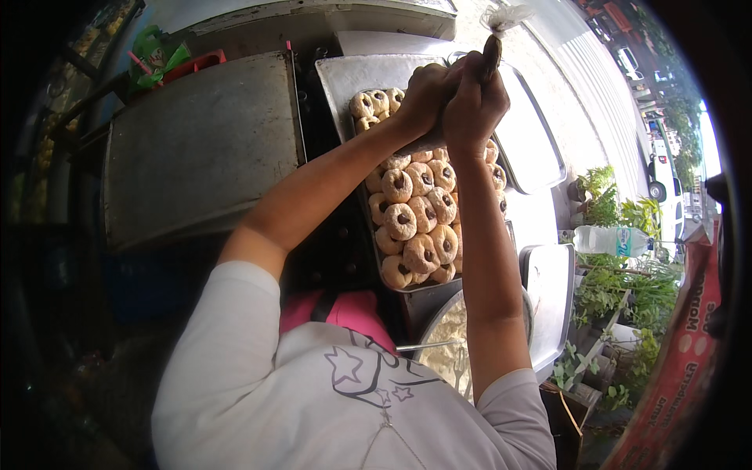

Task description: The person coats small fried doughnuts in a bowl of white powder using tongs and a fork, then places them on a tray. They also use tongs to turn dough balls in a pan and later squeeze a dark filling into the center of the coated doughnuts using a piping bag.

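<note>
Both of my hands are closed around a plastic piping bag (pixel 492 54) with dark brown filling. Its gathered clear end sticks up above my fingers, and part of its body shows below them. My left hand (pixel 432 91) and my right hand (pixel 480 106) press close together on it, over the far half of a metal tray (pixel 332 79). Packed on that tray are rows of round, sugar-dusted doughnuts (pixel 400 221), many with a dark filling showing in a central hole. My hands and forearms hide some of the doughnuts and the bag's tip.
A round basin (pixel 437 323) of pale powder, with a slotted metal utensil (pixel 461 367), stands near my right elbow. Bright metal trays (pixel 549 294) lie to the right, beside a water bottle (pixel 611 241) and plants. A wide metal surface (pixel 200 153) is at left.
</note>
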`<state>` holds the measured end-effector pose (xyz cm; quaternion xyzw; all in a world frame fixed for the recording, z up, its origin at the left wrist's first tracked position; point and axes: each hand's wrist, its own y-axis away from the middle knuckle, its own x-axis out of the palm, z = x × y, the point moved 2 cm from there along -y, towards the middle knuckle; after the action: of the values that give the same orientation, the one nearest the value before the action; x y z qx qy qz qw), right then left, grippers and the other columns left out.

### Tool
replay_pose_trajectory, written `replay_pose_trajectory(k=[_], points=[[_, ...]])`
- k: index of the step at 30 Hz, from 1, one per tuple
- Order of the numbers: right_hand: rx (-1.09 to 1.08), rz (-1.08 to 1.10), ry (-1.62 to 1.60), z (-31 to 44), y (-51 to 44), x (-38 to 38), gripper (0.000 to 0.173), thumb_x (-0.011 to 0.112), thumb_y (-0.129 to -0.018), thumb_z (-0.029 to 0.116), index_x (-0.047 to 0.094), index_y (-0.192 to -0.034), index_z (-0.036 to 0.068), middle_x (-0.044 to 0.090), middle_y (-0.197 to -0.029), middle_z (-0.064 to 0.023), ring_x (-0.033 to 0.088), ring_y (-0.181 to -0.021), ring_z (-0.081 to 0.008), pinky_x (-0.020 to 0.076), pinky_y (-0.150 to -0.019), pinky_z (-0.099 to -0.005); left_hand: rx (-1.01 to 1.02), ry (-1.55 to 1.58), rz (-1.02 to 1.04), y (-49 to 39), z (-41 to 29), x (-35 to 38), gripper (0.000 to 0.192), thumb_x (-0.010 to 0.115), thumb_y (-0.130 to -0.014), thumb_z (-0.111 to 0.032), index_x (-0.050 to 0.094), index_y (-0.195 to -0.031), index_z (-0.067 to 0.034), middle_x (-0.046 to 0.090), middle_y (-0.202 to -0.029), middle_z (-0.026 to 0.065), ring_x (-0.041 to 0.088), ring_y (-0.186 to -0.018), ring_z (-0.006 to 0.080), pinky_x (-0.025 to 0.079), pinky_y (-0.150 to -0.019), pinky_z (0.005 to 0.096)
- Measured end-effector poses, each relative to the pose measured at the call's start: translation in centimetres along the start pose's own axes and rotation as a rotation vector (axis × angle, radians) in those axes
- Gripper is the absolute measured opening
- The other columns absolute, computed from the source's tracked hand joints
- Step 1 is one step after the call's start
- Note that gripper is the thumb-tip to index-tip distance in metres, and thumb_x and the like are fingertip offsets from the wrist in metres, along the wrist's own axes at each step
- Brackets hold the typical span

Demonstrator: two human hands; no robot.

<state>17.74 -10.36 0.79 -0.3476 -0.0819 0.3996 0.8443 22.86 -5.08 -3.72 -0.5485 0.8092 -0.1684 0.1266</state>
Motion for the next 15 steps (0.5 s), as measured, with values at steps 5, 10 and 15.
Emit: replay_pose_trajectory(k=[5,10,15], points=[[-0.046,0.007,-0.122,0.8,-0.9,-0.3,0.032,0.047,-0.091,0.015,0.052,-0.064,0.000,0.052,-0.056,-0.0012,0.046,-0.053,-0.0080,0.0361,-0.053,-0.0217,0.015,-0.021,0.027,-0.5,-1.2,0.0,0.067,0.032,-0.087,-0.057,0.061,-0.071,0.002,0.056,-0.058,0.0218,0.058,-0.060,0.0342,0.043,-0.059,0.0397],[-0.067,-0.016,-0.112,1.8,-1.3,-0.6,0.033,0.048,-0.091,0.017,0.051,-0.062,0.001,0.053,-0.056,-0.0024,0.048,-0.053,-0.0084,0.0369,-0.053,-0.0214,0.129,-0.004,0.013,-0.8,-2.2,0.0,0.069,0.031,-0.086,-0.058,0.061,-0.069,0.003,0.056,-0.058,0.0208,0.058,-0.060,0.0342,0.043,-0.059,0.0394],[-0.038,-0.020,-0.133,1.8,-1.7,-0.9,0.034,0.048,-0.091,0.018,0.052,-0.062,0.001,0.054,-0.055,-0.0028,0.048,-0.052,-0.0081,0.0366,-0.053,-0.0214,0.096,-0.035,-0.002,-1.4,-2.4,0.6,0.069,0.032,-0.086,-0.058,0.062,-0.069,0.002,0.057,-0.059,0.0199,0.059,-0.061,0.0342,0.044,-0.059,0.0386]])
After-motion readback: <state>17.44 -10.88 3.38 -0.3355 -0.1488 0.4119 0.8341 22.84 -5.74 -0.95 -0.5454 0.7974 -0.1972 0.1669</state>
